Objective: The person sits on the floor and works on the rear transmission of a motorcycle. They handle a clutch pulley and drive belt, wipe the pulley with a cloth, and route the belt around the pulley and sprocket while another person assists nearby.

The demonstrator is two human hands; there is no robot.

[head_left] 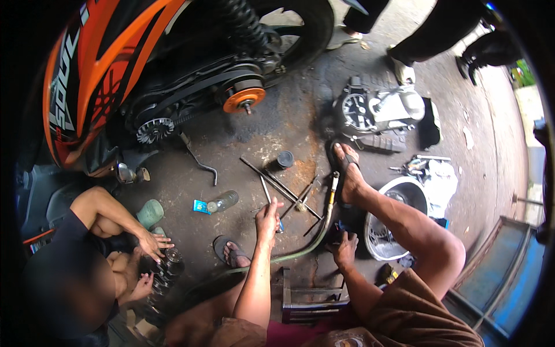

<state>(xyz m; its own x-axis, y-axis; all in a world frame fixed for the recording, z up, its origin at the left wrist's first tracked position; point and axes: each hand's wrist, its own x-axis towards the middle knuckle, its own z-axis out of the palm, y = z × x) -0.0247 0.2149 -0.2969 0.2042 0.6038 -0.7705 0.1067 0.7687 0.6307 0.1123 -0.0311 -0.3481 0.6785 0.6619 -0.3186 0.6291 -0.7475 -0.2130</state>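
In my left hand [267, 222], the fingers are closed round a slim screwdriver [265, 188] with a pale shaft; a bit of blue handle shows below the fingers. My right hand [345, 253] grips a small dark part [339, 232] with a hint of blue, its kind unclear. Between my hands a green hose [310, 245] with a brass-coloured end curves across the floor. Just beyond the left hand, long metal tools [281, 186] lie crossed, with a black round cup [284, 160] beside them.
An orange scooter [107, 75] stands far left, its belt and orange clutch bell [244, 100] exposed. A casing cover [384, 110], a metal basin [395, 254], a bottle [223, 201] and a blue packet [201, 206] lie around. Another person [110, 248] crouches left, hands on metal parts; others stand far right.
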